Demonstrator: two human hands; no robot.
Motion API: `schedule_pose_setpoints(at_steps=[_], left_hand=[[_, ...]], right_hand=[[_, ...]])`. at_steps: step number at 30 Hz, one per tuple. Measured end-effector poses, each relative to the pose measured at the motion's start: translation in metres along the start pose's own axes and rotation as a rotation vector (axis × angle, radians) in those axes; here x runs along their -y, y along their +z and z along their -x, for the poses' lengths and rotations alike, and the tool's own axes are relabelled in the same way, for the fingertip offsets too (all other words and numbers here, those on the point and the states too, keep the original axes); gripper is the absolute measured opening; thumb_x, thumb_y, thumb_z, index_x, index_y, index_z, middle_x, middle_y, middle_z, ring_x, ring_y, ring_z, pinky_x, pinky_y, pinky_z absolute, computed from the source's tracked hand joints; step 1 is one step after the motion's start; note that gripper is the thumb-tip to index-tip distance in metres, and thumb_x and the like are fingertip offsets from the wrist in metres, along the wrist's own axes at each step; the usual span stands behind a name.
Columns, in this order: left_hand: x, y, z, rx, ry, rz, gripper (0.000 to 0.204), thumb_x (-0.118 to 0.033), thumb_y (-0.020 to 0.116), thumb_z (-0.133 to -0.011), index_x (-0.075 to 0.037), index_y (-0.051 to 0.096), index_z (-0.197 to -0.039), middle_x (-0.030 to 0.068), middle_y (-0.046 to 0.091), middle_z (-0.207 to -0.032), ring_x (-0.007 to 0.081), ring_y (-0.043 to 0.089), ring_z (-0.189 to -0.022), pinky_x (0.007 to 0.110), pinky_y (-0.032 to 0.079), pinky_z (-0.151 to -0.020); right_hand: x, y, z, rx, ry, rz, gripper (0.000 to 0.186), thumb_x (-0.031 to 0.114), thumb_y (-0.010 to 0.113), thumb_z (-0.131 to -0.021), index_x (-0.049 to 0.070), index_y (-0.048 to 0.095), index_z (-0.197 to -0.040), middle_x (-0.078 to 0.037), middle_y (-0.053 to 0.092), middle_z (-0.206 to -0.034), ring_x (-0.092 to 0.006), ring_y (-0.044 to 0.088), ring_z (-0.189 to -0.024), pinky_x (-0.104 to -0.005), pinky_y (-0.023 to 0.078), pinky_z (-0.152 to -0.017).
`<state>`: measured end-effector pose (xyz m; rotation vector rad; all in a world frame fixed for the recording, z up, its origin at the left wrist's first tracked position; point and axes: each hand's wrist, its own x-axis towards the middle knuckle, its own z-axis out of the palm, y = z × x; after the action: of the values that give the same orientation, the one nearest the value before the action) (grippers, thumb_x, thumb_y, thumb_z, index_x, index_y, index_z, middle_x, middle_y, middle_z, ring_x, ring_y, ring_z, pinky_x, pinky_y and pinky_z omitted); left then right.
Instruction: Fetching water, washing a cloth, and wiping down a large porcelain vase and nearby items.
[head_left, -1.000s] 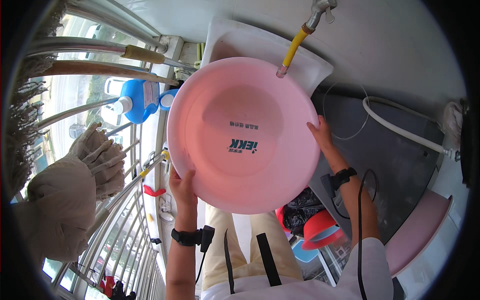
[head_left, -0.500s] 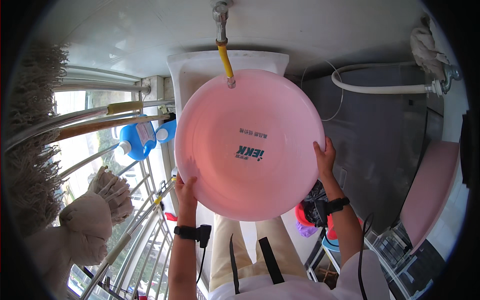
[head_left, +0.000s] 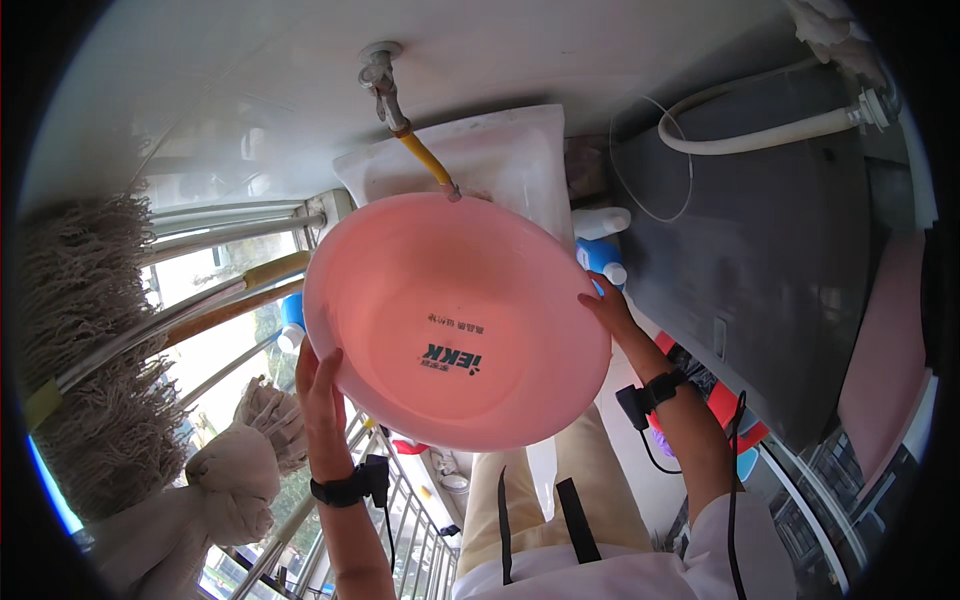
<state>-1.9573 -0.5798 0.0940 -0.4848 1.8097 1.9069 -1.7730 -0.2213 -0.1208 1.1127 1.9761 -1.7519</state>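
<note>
Between my two hands is a large round pink washbasin (head_left: 450, 270), its inside facing me and dark print on its bottom. My left hand (head_left: 320, 385) grips the lower left rim, thumb on the inner side. On the right rim my right hand (head_left: 608, 308) holds on, its other fingers partly hidden behind the basin. The basin's far rim is by the end of a yellow hose (head_left: 425, 158) fixed to a metal tap (head_left: 380, 85). A white sink (head_left: 480, 150) lies behind and beneath the basin, mostly covered by it.
Grey mop strands (head_left: 90, 380) and a knotted cloth (head_left: 235, 470) hang at the left by window rails. Blue bottles (head_left: 602, 258) stand right of the sink, beside a dark grey panel (head_left: 740, 260). A white hose (head_left: 770, 135) curves above it; another pink basin (head_left: 885, 350) is far right.
The basin has moved down and left in view and tilted, with both hands still on its rim. More of the sink and the bottles on its right now show.
</note>
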Motion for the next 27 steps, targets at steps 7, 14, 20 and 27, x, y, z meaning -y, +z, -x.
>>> schedule_pose_setpoints(at_steps=[7,14,20,27], left_hand=[[-0.064,0.042,-0.076,-0.017,-0.071,-0.265,0.040,-0.028,0.060,-0.083,-0.003,0.054,-0.113,0.0058,0.057,-0.104,0.0154,0.051,-0.099,0.030,0.037,-0.087],[-0.088,0.074,-0.070,0.019,-0.009,-0.375,0.044,-0.036,0.053,-0.086,0.000,0.052,-0.113,0.0089,0.058,-0.106,0.0196,0.052,-0.101,0.036,0.037,-0.089],[-0.069,0.045,-0.060,-0.039,-0.198,-0.361,0.045,-0.041,0.057,-0.082,-0.006,0.054,-0.110,0.0042,0.055,-0.101,0.0168,0.048,-0.102,0.033,0.034,-0.088],[-0.080,0.060,-0.020,0.151,0.066,-0.226,0.040,-0.030,0.052,-0.087,-0.001,0.049,-0.114,0.0080,0.055,-0.104,0.0178,0.050,-0.103,0.036,0.040,-0.086]], right_hand=[[0.020,0.009,-0.038,0.447,0.292,-0.046,0.061,0.022,0.063,-0.068,-0.008,0.045,-0.118,-0.017,0.058,-0.104,-0.0229,0.058,-0.093,-0.0297,0.046,-0.080],[0.047,-0.016,-0.042,0.517,0.209,0.161,0.057,0.030,0.061,-0.067,-0.006,0.053,-0.111,-0.020,0.060,-0.102,-0.0254,0.058,-0.093,-0.0298,0.045,-0.080],[0.020,-0.006,-0.025,0.685,0.201,0.520,0.056,0.030,0.061,-0.066,-0.001,0.055,-0.112,-0.019,0.061,-0.101,-0.0266,0.056,-0.098,-0.0318,0.044,-0.082],[0.045,-0.030,0.039,0.183,0.151,0.211,0.042,0.025,0.059,-0.065,-0.003,0.060,-0.097,-0.017,0.063,-0.091,-0.0270,0.061,-0.078,-0.0331,0.048,-0.070]])
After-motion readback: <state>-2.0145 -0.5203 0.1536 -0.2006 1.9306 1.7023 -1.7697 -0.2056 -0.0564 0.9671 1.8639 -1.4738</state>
